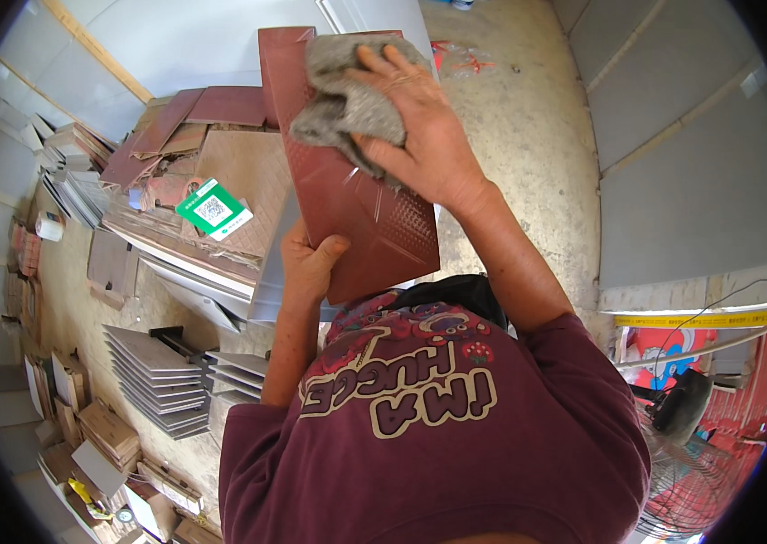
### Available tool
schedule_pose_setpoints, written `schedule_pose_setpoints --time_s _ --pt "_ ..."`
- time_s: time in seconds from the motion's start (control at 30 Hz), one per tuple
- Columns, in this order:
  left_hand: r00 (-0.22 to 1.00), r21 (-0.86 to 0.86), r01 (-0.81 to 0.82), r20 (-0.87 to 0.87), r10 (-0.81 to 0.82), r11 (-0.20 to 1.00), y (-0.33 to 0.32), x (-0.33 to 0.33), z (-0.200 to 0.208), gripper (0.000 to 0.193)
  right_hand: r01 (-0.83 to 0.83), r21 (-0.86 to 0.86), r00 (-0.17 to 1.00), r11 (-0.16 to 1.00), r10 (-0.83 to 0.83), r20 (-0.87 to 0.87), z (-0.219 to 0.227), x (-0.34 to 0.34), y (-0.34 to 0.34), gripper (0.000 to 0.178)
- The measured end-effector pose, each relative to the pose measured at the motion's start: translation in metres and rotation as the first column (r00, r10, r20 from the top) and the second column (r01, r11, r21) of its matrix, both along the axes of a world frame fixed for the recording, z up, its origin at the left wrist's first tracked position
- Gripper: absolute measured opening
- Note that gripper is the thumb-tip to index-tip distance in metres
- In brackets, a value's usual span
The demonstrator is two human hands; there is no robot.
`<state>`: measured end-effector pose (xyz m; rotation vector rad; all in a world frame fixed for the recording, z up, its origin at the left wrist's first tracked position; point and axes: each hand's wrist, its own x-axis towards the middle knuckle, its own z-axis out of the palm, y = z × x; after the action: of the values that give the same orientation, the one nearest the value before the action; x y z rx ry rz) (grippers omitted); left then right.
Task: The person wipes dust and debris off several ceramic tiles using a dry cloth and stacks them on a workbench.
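A long, dark red tile (pixel 361 218) with a raised dotted pattern and pale diagonal lines stands tilted in front of me. My left hand (pixel 311 258) grips its lower left edge, thumb on the face and fingers out of sight behind. Against the upper part of the tile, my right hand (pixel 424 127) presses a crumpled grey cloth (pixel 347 109), with fingers spread over it and thumb at its lower side. The cloth covers part of the pattern.
To the left, a stack of brown tiles and cardboard (pixel 243 159) carries a green-and-white code card (pixel 213 210). Grey tiles on a rack (pixel 155 381) stand lower left, near cardboard boxes (pixel 110 431). A fan (pixel 687 480) is at lower right, by a grey wall (pixel 692 181).
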<state>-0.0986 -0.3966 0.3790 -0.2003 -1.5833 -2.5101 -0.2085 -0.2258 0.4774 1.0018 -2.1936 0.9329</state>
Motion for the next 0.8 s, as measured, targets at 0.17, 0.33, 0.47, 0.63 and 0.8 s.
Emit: schedule_pose_setpoints --time_s 0.17,0.33,0.47,0.63,0.8 --pt "0.982 0.067 0.051 -0.188 -0.038 0.996 -0.027 -0.011 -0.046 0.058 -0.233 0.137 0.971 0.963 0.222 0.093 -0.009 0.032 -0.019 0.065" --pt "0.975 0.061 -0.223 0.017 0.223 0.973 -0.015 -0.008 -0.021 0.07 -0.323 0.075 0.923 0.943 0.296 0.245 -0.028 0.056 -0.02 0.063" --pt "0.981 0.093 -0.185 -0.035 0.189 0.978 -0.017 -0.01 -0.019 0.068 -0.272 0.082 0.935 0.959 0.243 0.257 -0.033 0.058 -0.014 0.061" --pt "0.988 0.077 -0.14 -0.061 0.145 0.987 -0.017 -0.012 -0.015 0.059 -0.125 0.036 0.981 0.992 0.118 0.154 -0.027 0.041 -0.01 0.061" --pt "0.992 0.041 -0.097 -0.076 0.1 0.994 -0.016 -0.01 -0.004 0.053 -0.001 -0.233 0.992 0.972 0.031 0.125 -0.025 0.001 -0.007 0.059"
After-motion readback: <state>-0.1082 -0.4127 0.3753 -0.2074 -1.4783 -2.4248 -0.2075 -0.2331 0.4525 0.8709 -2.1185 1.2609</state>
